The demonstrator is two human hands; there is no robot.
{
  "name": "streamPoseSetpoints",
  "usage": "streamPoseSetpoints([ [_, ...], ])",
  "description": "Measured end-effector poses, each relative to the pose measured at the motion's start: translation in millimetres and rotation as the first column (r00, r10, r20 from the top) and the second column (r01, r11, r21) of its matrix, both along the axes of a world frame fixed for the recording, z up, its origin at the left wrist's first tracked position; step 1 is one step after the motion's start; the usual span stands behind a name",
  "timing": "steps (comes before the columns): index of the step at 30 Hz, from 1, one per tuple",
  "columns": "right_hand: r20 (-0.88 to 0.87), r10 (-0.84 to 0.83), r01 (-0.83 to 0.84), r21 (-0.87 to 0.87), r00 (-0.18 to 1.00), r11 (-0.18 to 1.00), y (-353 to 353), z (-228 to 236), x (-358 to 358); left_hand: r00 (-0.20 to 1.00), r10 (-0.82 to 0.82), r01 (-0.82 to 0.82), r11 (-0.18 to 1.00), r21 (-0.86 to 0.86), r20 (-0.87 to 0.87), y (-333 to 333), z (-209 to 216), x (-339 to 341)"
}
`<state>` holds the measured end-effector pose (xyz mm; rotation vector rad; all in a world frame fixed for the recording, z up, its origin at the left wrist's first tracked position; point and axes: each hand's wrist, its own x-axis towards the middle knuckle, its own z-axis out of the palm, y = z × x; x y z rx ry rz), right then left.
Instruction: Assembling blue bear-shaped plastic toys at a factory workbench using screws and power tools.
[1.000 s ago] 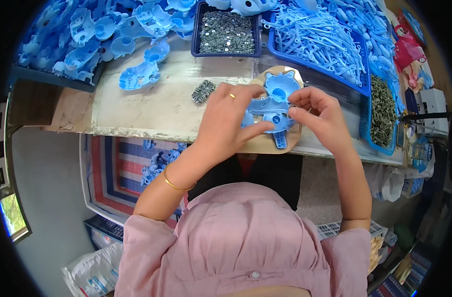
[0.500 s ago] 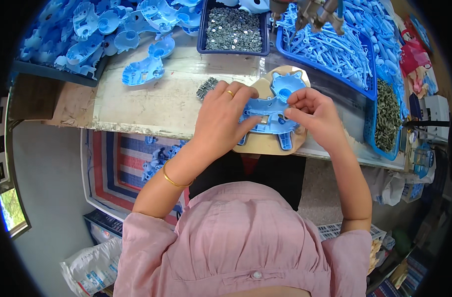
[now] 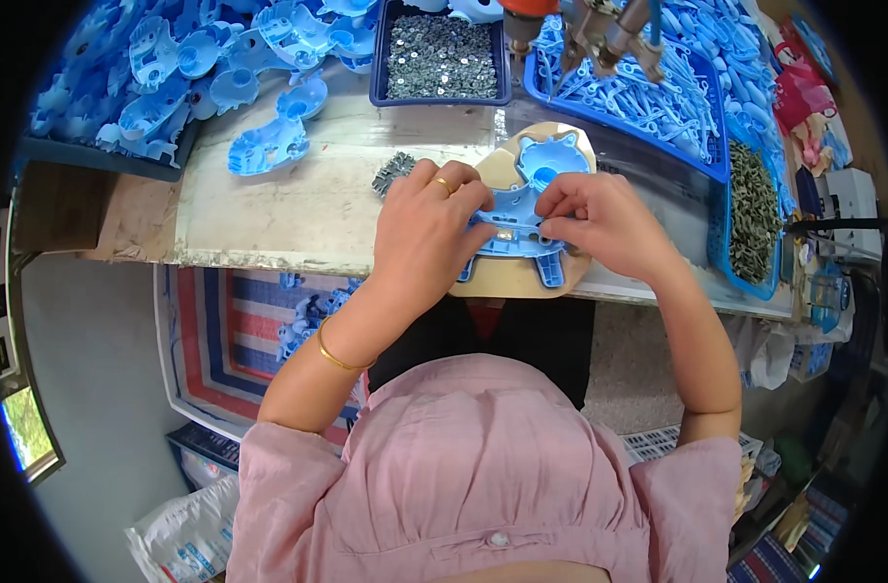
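A blue animal-shaped plastic half shell [image 3: 553,155], hollow side up, lies in a tan shaped holder [image 3: 502,282] at the table's front edge. Across its body runs a slim blue plastic strip [image 3: 515,225]. My left hand [image 3: 424,228] pinches the strip's left end between thumb and fingers, partly covering the shell. At the other end, my right hand [image 3: 604,222] has its thumb and fingertips closed on the strip. A small heap of grey metal parts [image 3: 395,173] sits just beyond my left hand.
Behind stands a dark blue tray of small metal pieces [image 3: 442,58]. A blue basket of slim blue parts [image 3: 630,102] and metal tool heads [image 3: 609,34] are at the back right. Screws fill a blue basket [image 3: 752,219]. Blue shells [image 3: 269,146] lie at the left.
My right hand has moved slightly down and left, its fingertips drawing closer over the strip. My left hand stays by the strip's left end. The whole view has shifted a little.
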<state>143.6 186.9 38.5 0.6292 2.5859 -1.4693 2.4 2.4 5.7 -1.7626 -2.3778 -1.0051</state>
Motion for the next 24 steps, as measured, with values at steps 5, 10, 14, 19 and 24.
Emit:
streamPoseSetpoints([
  [5, -0.054, 0.098, -0.074, 0.341, 0.994, 0.937, -2.6, 3.7, -4.1, 0.998, 0.008, -0.009, 1.0, -0.023, -0.056, -0.9, -1.5, -1.6],
  [10, -0.106, 0.179, -0.089, 0.563, 0.978, 0.822, 3.0, 3.1, -6.7, 0.996, 0.027, -0.029, 0.999, -0.031, -0.084, 2.9, -0.4, -1.2],
  [14, -0.098, 0.206, -0.108, 0.596, 0.974, 0.795, -0.6, 9.7, -17.4, 0.992, -0.001, -0.009, 0.997, -0.08, -0.126, 2.3, 2.7, -1.2],
  [19, -0.683, 0.079, 0.332, 0.449, 0.726, 0.83, -2.6, 65.6, -83.8, 0.999, 0.013, -0.014, 1.0, -0.018, -0.041, 3.1, 20.2, -12.3],
  [24, -0.878, 0.207, 0.753, 0.476, 0.431, 0.454, 3.7, 85.0, -156.5, 0.969, 0.149, -0.151, 0.989, 0.004, -0.195, 32.5, 19.6, -72.8],
])
